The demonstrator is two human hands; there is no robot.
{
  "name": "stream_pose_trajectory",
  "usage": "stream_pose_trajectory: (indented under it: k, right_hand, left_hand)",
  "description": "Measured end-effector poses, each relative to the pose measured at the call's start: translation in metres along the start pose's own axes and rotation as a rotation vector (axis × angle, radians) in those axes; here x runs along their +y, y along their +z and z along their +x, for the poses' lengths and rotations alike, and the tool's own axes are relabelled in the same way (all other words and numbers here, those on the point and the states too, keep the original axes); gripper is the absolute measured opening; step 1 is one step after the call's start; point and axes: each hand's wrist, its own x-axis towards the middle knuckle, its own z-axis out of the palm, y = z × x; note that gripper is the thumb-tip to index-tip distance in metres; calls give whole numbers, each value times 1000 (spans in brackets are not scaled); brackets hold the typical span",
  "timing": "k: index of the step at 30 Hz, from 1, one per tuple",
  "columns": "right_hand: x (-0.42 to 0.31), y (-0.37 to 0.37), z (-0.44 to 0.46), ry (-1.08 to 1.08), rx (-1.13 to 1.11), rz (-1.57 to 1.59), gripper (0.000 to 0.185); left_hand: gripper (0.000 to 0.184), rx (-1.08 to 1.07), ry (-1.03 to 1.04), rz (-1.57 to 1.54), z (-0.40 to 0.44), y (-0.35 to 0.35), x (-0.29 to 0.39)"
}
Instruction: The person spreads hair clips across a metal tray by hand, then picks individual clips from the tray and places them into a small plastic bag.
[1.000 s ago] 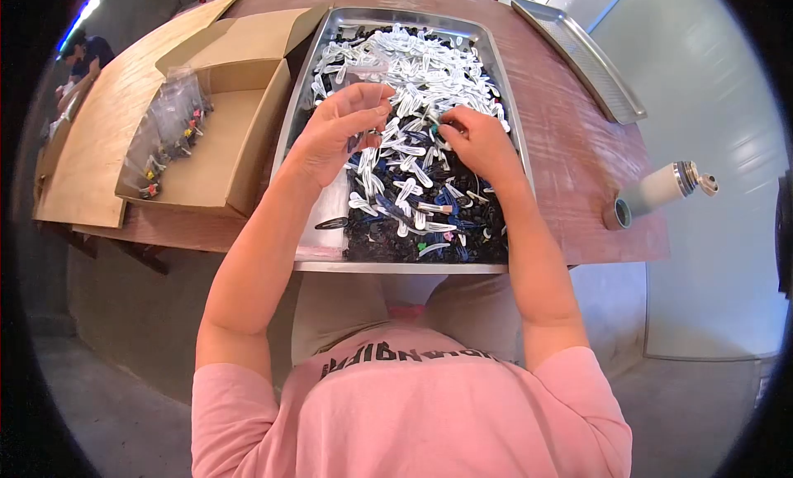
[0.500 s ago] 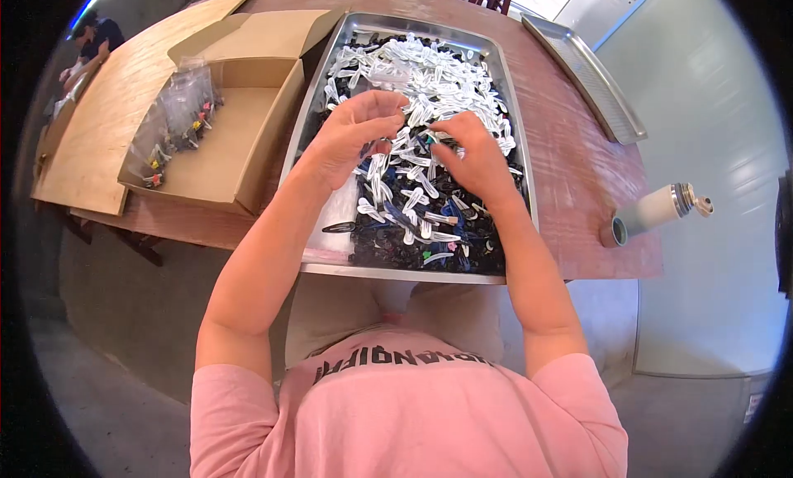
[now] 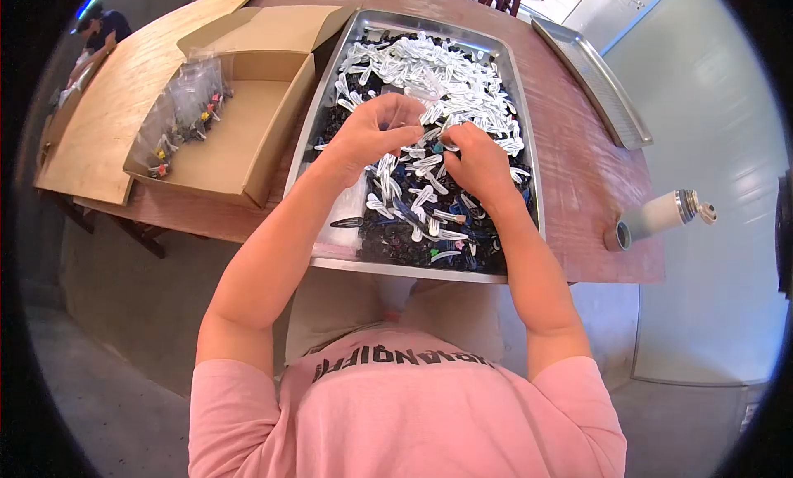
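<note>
A metal tray point(image 3: 537, 199) holds a heap of white snap hair clips point(image 3: 462, 77) and many small black pieces point(image 3: 384, 245), too small to name exactly. Over the middle of the heap, my left hand point(image 3: 376, 135) is curled with thumb and fingers drawn together; whatever is between them is hidden. Just to its right, my right hand point(image 3: 479, 164) pinches with thumb and forefinger close to the white clips, and I cannot make out what it holds. A clear plastic bag point(image 3: 351, 205) lies along the tray's left side, partly under my left wrist.
Left of the tray stands an open cardboard box point(image 3: 235, 152) with several clear packets point(image 3: 186, 106) of small colourful items. An upright-edged metal tray point(image 3: 595, 81) rests at the table's right edge. A flask point(image 3: 661, 215) lies near a cup point(image 3: 617, 236). Another person point(image 3: 103, 32) sits far left.
Both hands have shifted slightly right and down in view. My right fingers have closed more tightly together. The whole scene has shifted a little with the camera.
</note>
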Motion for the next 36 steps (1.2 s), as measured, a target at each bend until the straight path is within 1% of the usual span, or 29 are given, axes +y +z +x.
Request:
stream_pose_trajectory:
  k: [5, 7, 9, 11, 12, 15, 17, 19, 23, 25, 29, 32, 34, 35, 36]
  right_hand:
    - [-5, -2, -2, -18, 9, -1, 25]
    - [-6, -3, -2, -57, 25, 74, 22]
    - [-7, -5, -1, -82, 30, 95, 25]
    - [-5, -6, 0, -192, 56, 152, 29]
    - [-6, -8, 1, -225, 27, 190, 29]
    - [-7, -4, 1, -263, -5, 171, 25]
    - [-9, -4, 0, -236, -7, 175, 22]
    - [-8, -3, 0, -257, 4, 127, 20]
    - [-8, 2, 2, -242, 17, 66, 16]
    - [-10, 3, 1, -176, 65, 75, 12]
    - [-9, 5, 3, -149, 11, 56, 10]
    - [-5, 6, 4, -164, 43, 69, 9]
    - [-3, 1, 4, -204, 208, 217, 8]
    - [-2, -2, 4, -204, 213, 217, 8]
    - [-6, -12, 5, -178, 338, 304, 7]
  left_hand:
    - [42, 3, -19, 15, 1, 0, -1]
    - [43, 28, -20, 26, 2, -1, -1]
    - [43, 28, -26, 25, 2, -2, 0]
    - [43, 30, -34, 24, 1, -2, 1]
    - [42, 30, -31, 26, 1, -2, 2]
    - [41, 31, -36, 33, 0, -1, 3]
    - [41, 31, -46, 40, 1, -1, 2]
    - [43, 10, -71, -92, 2, -2, 0]
    - [43, -9, -123, -165, -2, -1, 8]
    - [42, 15, -157, -185, -3, -1, 11]
    - [42, -11, -178, -219, -1, -3, 7]
    - [48, -23, -165, -162, -2, 0, 9]
    - [42, 11, -119, -116, 0, 1, 6]
    - [42, 9, -117, -113, -1, 1, 5]
    - [41, 6, -89, -52, -1, 1, 4]
